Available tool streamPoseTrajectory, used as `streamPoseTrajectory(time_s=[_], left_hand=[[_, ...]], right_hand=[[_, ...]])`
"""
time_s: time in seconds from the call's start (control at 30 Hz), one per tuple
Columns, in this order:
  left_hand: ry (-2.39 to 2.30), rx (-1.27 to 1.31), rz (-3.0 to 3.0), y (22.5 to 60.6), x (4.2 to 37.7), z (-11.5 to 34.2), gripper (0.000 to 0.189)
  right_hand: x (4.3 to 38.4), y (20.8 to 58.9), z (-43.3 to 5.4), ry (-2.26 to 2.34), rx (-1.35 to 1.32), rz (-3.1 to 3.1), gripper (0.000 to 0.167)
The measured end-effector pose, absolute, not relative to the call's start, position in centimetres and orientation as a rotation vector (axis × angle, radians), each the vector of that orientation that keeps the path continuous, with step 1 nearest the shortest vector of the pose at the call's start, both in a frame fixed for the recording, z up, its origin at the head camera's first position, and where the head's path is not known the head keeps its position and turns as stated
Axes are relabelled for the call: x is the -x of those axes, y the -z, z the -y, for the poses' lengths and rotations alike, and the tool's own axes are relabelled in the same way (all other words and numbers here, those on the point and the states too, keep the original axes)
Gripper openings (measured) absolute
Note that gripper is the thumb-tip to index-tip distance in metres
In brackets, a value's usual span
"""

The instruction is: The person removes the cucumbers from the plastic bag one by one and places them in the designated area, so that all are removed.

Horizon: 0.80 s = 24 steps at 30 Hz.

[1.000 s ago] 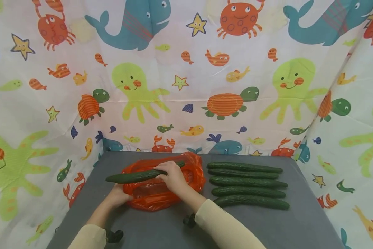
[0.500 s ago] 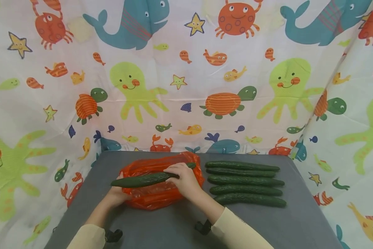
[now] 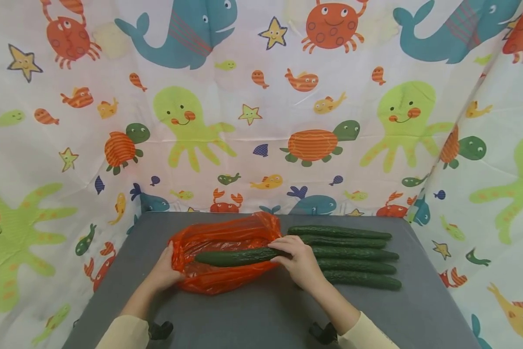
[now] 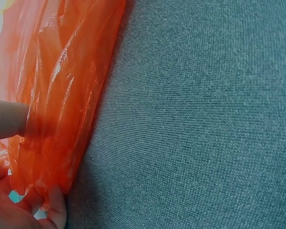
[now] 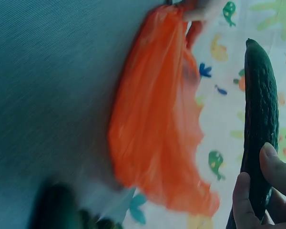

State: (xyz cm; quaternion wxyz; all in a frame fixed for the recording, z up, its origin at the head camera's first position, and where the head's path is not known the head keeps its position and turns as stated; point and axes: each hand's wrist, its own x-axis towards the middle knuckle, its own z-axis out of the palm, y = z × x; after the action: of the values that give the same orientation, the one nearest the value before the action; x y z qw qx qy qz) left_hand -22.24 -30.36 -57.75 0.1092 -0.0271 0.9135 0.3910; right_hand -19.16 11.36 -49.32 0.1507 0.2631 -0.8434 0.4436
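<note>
My right hand (image 3: 302, 261) grips a long dark green cucumber (image 3: 232, 258) near its right end. That cucumber lies level above the mouth of an orange plastic bag (image 3: 215, 285), its left end over the opening. In the right wrist view, thumb and fingers pinch the cucumber (image 5: 260, 100) on both sides, apart from the bag. At the bag's left end, my left hand (image 3: 163, 272) holds the edge. The left wrist view has the thumb and curled fingers on the crinkled orange plastic (image 4: 62, 95). Inside the bag I make out no other thing.
Several more cucumbers (image 3: 357, 253) lie in a row, side by side, right of the bag, partly behind my right hand. All rest on a grey table (image 3: 226, 320). A white curtain (image 3: 244, 160) printed with sea animals stands behind and on both sides.
My right hand has moved right and a little toward me with the cucumber, whose left end has passed from beyond the bag's left edge to over its opening. The left hand stays at the bag.
</note>
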Motion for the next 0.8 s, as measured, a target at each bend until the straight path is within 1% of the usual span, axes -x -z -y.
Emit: streamPoseTrajectory(time_s=[0.3,0.63,0.8], left_hand=[[-1.166,0.139,-2.658,57.7,22.2,30.4,0.133],[-1.158,0.144,-2.661,57.6,21.9,30.4,0.134],[-1.145,0.133,-2.671,57.4,21.9,30.4,0.134]], right_hand=[[18.3,51.6,-17.6,-1.203,-0.707,2.418,0.038],[16.1,53.5,-24.3,-1.115,-0.58,2.537,0.041],[15.0,54.8,-27.6,-1.16,-0.526,2.594,0.041]])
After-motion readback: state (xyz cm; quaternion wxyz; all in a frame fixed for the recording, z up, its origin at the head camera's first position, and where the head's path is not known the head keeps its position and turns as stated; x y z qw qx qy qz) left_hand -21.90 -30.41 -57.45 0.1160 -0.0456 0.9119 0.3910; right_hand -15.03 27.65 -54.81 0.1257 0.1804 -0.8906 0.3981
